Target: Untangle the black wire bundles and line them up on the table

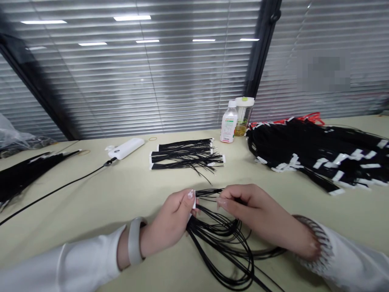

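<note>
The looped bundle of thin black wires point(232, 228) lies between and below my hands, its lower end cut off at five o'clock; how many strands pass behind my fingers I can't make out. My left hand point(172, 217) has its thumb pressed on a small flat white plastic connector point(193, 201), the other fingers mostly hidden behind. My right hand point(258, 215) pinches some of the wires between thumb and forefinger, the rest curled under. At one o'clock, a white-capped, labelled plastic bottle point(228, 123) partly covers a clear tumbler with a white-and-green lid point(245, 102), something yellowish at its bottom. At ten o'clock, a clear plastic bag point(13, 129) is cut off, its dark contents blurred.
</note>
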A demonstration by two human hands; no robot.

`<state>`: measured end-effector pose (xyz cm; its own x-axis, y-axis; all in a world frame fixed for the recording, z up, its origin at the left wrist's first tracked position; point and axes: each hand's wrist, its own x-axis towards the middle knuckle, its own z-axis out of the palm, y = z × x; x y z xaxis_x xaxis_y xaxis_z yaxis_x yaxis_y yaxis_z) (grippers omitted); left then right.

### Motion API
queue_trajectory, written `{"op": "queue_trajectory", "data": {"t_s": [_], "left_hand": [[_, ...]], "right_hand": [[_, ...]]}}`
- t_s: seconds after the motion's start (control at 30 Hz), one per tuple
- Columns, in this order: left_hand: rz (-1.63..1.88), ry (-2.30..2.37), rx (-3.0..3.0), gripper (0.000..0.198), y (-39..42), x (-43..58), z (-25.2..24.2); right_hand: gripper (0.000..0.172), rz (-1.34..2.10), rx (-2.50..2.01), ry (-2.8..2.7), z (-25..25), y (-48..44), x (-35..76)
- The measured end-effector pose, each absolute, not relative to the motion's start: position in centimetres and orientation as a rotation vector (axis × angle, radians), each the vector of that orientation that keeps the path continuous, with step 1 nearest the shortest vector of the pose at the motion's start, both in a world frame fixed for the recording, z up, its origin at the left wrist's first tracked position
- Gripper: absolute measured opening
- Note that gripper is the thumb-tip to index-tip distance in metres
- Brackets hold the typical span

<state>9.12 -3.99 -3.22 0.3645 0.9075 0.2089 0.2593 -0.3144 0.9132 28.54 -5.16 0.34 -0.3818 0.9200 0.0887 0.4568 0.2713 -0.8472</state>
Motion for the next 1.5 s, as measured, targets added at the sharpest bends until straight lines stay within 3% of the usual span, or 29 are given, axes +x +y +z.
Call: {"op": "queue_trajectory", "data": {"t_s": [0.27, 0.7, 1.27, 1.5], "left_hand": [[0.918, 1.077, 1.774, 0.044, -4.0, 9.2, -3.1], [0.814, 1.131, 1.588, 0.046, -4.0, 9.3, -2.5], [0.78, 1.032, 1.738, 0.047, -4.1, 9.2, -2.1], [0.987, 1.16, 1.567, 0.045, -3.6, 9.2, -2.9]], "right_hand": [[0.016, 0.377, -0.977, -2.183, 0.4, -5.6, 28.9], [0.029, -0.635, -0.548, -2.508, 0.8, -5.4, 29.6], [0.028, -0.669, -0.471, -2.53, 0.5, -5.4, 29.0], [0.025, -0.695, -0.736, -2.409, 1.1, -5.5, 29.7]]}}
